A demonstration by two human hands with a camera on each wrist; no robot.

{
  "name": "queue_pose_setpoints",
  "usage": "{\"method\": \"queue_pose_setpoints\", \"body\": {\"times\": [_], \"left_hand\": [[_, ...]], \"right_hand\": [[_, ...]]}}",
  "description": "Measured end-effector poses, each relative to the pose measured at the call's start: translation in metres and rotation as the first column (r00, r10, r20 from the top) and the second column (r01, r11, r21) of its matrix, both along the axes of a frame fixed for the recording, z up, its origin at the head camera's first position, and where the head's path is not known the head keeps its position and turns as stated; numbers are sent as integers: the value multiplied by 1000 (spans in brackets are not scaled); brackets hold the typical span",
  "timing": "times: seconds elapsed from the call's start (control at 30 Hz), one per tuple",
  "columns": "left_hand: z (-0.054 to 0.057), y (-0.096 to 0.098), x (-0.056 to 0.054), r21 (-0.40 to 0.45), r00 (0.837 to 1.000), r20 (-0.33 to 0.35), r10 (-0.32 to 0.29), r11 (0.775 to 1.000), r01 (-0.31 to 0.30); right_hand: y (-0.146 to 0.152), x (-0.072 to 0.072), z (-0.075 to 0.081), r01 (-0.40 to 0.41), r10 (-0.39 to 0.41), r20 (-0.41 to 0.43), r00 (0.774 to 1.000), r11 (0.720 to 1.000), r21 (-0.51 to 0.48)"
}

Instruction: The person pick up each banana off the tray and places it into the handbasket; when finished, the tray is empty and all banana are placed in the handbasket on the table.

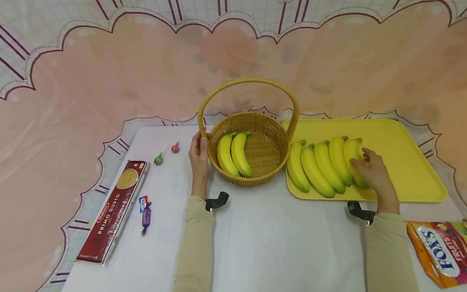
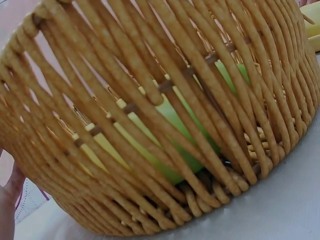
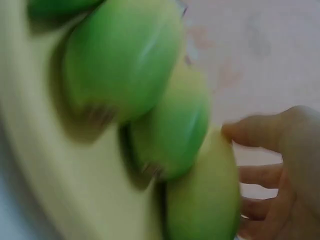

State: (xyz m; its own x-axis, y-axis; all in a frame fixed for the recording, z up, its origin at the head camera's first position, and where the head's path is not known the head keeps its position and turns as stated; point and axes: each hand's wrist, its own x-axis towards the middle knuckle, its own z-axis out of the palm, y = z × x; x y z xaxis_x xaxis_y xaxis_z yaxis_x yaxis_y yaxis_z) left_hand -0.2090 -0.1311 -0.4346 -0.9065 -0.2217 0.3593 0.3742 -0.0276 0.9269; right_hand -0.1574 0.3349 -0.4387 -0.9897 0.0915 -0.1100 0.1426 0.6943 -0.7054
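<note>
Two yellow bananas (image 1: pixel 239 154) with green tips lie side by side in the left half of a woven basket (image 1: pixel 264 156) with a tall handle. My left hand (image 1: pixel 199 156) holds the basket's left side near the handle's foot; in the left wrist view the wicker wall (image 2: pixel 150 100) covers most of the scene. On a yellow tray (image 1: pixel 408 162), several bananas (image 1: pixel 321 166) lie in a slanted row. At the row's right end, my right hand (image 1: pixel 375 170) grips the last banana (image 3: pixel 205 195), thumb on top and fingers along its far side.
Left of the basket lie two lollipops (image 1: pixel 158 159), a red spaghetti pack (image 1: pixel 114 211) and a purple wrapped candy (image 1: pixel 146 219) beside a small blue-and-red one. An orange Fox's candy bag (image 1: pixel 438 251) lies at the table's right. A patterned cloth hangs behind.
</note>
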Motion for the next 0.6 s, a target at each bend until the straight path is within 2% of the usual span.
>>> {"method": "queue_pose_setpoints", "body": {"times": [0.1,0.2,0.33,0.6], "left_hand": [[0,-1,0,-6,1000,4,8,1000,-8],[0,0,0,-6,1000,-1,5,1000,-5],[1,0,0,10,1000,-5,4,1000,-4],[-1,0,0,-4,1000,14,6,1000,-6]], "right_hand": [[1,-2,-3,-12,10,70,998,1000,23],[2,1,-3,-30,26,103,994,999,31],[2,3,2,-58,54,128,990,998,26],[1,9,13,-54,51,158,986,998,12]]}}
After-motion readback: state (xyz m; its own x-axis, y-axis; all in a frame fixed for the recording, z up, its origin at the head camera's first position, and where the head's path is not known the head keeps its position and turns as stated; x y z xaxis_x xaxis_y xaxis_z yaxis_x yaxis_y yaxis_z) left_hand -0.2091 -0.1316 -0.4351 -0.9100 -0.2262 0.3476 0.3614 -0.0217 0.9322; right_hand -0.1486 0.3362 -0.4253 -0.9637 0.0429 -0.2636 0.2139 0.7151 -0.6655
